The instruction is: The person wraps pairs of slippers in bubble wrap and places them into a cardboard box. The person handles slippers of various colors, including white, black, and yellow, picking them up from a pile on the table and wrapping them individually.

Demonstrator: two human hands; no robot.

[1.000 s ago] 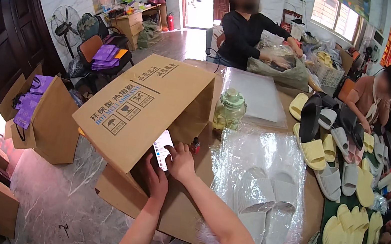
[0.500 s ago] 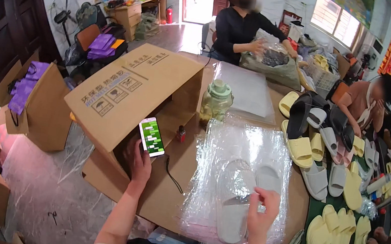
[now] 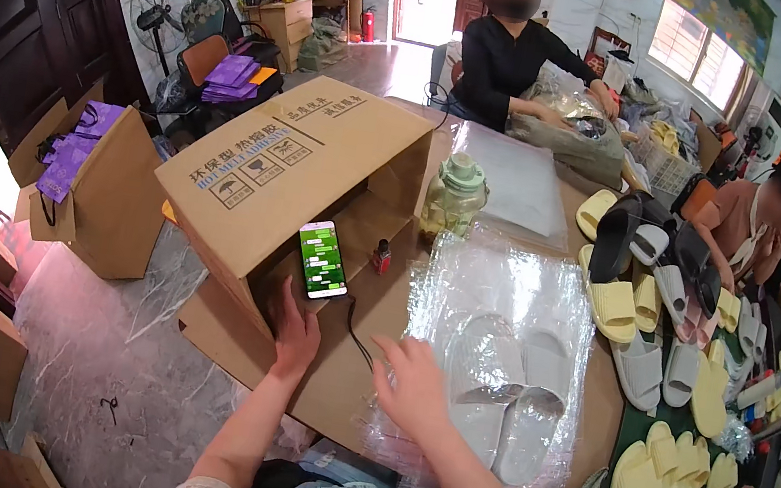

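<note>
A phone [image 3: 322, 260] with a lit green screen rests at the mouth of a big cardboard box [image 3: 288, 153]. My left hand [image 3: 297, 339] is just below the phone's lower left edge, fingers stretched out and not gripping it. A dark strap [image 3: 356, 338] runs from the phone's lower end toward my right hand [image 3: 411, 389]. That hand hovers at the left side of the clear plastic bags, index finger extended and nothing visible in it. A pair of grey slippers [image 3: 530, 447] lies on the plastic bags [image 3: 532, 275]; my right hand and forearm partly cover the left slipper.
A small red bottle [image 3: 382, 256] and a green-lidded jar [image 3: 457, 193] stand beside the box. Yellow slippers [image 3: 637, 483], plus grey and black ones, crowd the right side. A co-worker [image 3: 515, 51] handles a sack across the table. Purple packs [image 3: 76, 152] fill a carton at left.
My right hand has moved left from the slippers toward the strap. My left hand has shifted slightly down from the phone. The right slipper lies lower, and the view has turned a little left.
</note>
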